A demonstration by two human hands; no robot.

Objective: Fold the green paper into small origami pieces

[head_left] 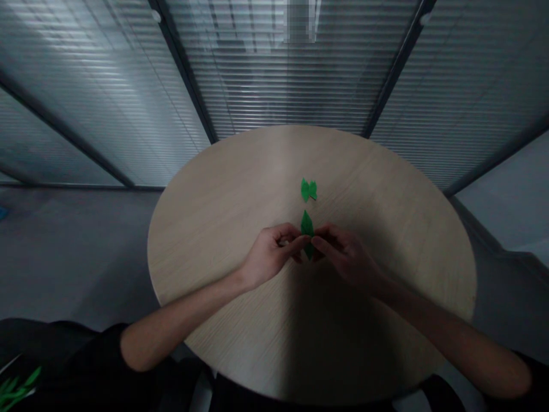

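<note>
Left hand (272,254) and right hand (347,257) both curled and close together, fingertips pinching one pointy green paper leaf (307,229) from each side, over the middle of the round wooden worktop (240,200). Just ahead, a small green paper piece (309,190) shaped like a bow, lying on the worktop, not touching the hands. Far down at the bottom left, thin green bits (12,389) on something dark. Behind, glass walls with striped blinds (291,68).
</note>
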